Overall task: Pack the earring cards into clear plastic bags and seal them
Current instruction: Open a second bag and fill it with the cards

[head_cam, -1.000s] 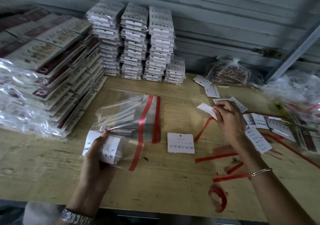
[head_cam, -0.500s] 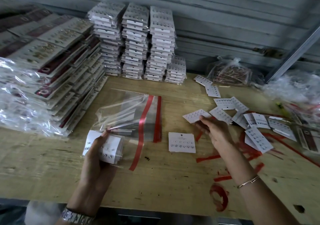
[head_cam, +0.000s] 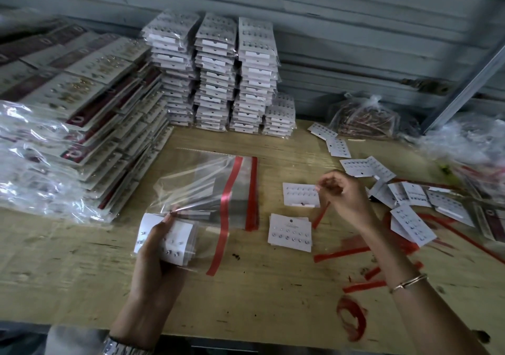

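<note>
- The earring cards were white, dotted with rows of small silvery studs.
- The plastic bags were clear, with a red band near one edge.
- The loose strips were red; the table was pale yellowish wood.
- The larger cards were cream and maroon.
- The wall was grey.

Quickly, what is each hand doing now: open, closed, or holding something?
Left hand: holds a stack of earring cards.
Right hand: pinches one earring card by its edge.
</note>
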A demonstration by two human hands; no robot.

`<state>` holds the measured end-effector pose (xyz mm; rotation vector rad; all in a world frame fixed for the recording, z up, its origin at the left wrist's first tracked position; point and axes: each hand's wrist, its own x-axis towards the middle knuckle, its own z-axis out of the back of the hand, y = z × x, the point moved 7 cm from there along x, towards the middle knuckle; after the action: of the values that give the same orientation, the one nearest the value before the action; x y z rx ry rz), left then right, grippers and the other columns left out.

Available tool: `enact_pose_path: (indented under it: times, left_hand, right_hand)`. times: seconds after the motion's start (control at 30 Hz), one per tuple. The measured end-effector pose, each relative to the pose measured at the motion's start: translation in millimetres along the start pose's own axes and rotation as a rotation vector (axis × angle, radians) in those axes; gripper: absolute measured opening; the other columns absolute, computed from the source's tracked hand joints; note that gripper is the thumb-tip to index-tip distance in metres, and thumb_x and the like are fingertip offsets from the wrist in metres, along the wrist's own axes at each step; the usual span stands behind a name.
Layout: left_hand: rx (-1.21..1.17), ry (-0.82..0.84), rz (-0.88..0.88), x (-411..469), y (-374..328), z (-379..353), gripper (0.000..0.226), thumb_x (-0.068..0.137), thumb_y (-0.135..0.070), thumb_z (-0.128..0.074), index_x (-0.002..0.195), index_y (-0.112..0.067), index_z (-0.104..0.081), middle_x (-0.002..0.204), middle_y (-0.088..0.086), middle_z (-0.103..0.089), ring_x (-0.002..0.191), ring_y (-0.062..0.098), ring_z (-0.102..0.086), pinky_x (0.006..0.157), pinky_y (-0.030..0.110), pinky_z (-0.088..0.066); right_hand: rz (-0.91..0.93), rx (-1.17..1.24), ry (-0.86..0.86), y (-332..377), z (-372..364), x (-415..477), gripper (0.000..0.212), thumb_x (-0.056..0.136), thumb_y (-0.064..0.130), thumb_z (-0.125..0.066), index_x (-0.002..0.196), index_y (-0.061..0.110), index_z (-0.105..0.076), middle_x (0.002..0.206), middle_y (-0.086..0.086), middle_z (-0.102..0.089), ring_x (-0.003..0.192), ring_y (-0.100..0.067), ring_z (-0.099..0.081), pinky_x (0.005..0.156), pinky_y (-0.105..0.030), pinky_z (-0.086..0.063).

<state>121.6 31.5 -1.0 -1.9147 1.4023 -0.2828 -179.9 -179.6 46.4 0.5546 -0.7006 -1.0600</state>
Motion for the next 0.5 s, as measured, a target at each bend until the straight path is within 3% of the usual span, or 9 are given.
enact_pose_path:
  times: [0.1,0.2,0.27,0.33,0.5]
  left_hand:
    - [0.017,-0.007,0.009,1,0,0,0.036,0.097,-0.023,-0.052,0.13,-0.008,-0.055,0.121,0.018,-0.055,0.1,0.029,-0.057,0.082,0.044,-0.047]
    - [0.002,-0.017,0.007,1,-1,2,0.043,0.098,-0.023,-0.051,0.135,-0.001,-0.052,0.124,0.02,-0.054,0.104,0.032,-0.055,0.089,0.047,-0.044]
    - [-0.001,-0.01,-0.001,2,-2,2,0.036,0.098,-0.023,-0.052,0.13,-0.008,-0.055,0.12,0.017,-0.057,0.102,0.029,-0.058,0.088,0.044,-0.047]
    - [-0.001,-0.005,0.003,2,-1,4,0.033,0.097,-0.024,-0.052,0.127,-0.011,-0.055,0.117,0.015,-0.059,0.1,0.028,-0.059,0.085,0.043,-0.05]
    - [-0.016,0.008,0.02,2,2,8,0.024,0.096,-0.023,-0.054,0.116,-0.012,-0.061,0.109,0.011,-0.064,0.096,0.026,-0.063,0.081,0.041,-0.056]
  right_hand:
    - [0.114,-0.284,0.28,-9,-26,10,0.057,0.08,0.03,-0.077,0.133,0.022,-0.057,0.136,0.013,-0.053,0.125,-0.002,-0.048,0.107,-0.022,-0.037]
    - [0.078,-0.357,0.463,-26,-47,16,0.075,0.078,0.038,-0.076,0.145,0.031,-0.044,0.152,0.018,-0.035,0.139,0.003,-0.028,0.117,-0.027,-0.023]
    - [0.025,-0.359,0.497,-34,-52,22,0.075,0.075,0.042,-0.077,0.143,0.032,-0.046,0.151,0.015,-0.04,0.139,-0.002,-0.035,0.117,-0.029,-0.029]
    - [0.013,-0.365,0.487,-36,-53,24,0.073,0.074,0.044,-0.079,0.139,0.032,-0.051,0.147,0.012,-0.048,0.135,-0.007,-0.045,0.111,-0.022,-0.033]
    - [0.038,-0.328,0.343,-12,-36,14,0.076,0.073,0.058,-0.074,0.14,0.029,-0.051,0.134,0.007,-0.06,0.118,-0.007,-0.057,0.089,-0.02,-0.044]
